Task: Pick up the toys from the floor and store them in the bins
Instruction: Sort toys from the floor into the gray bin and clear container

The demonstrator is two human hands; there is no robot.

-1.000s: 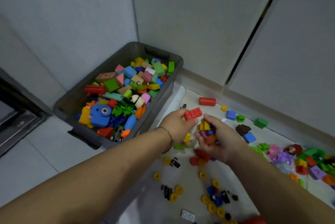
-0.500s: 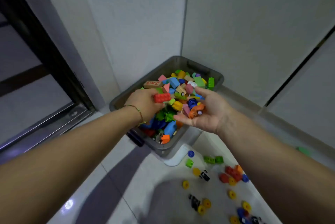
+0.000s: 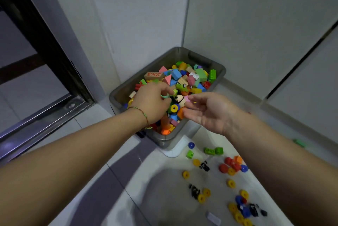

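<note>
Currently the grey plastic bin [image 3: 218,72] sits in the corner where 2 walls meet, heaped nearly to the rim w/ mixed toy blocks: a wooden block marked "2x3" [image 3: 154,75] at the far left, a green studded brick [image 3: 212,75] & a red studded brick [image 3: 207,84] along the right wall, a blue block [image 3: 176,74] & a pink triangle [image 3: 167,79] mid-pile, a yellow wheel [image 3: 174,108] nearer the front. The left hand [image 3: 152,104] is over the pile's near-left part, fingers curled down into the blocks; its grip is hidden, so can't tell if it pinches anything. The right hand [image 3: 210,114] hangs over the bin's near-right corner, grip spread & relaxed, holding nothing, fingertips near the yellow wheel. Toys not yet stored lie on a pale mat [image 3: 170,152] in front & to the right of the bin: a blue wheel [image 3: 191,145], green bricks [image 3: 214,151], a red-orange cluster [image 3: 231,164], scattered yellow wheels [image 3: 185,174], black bits [image 3: 194,191], plus a blue/yellow/black heap [image 3: 243,209] at the bottom right. One green block [image 3: 299,143] lies apart by the right wall. Room: the bin's far & left sides are tight to the walls; its near & right sides are open. Bare grey floor tile [image 3: 60,134] runs btwn the bin & the metal door track [image 3: 42,116] at left.
</note>
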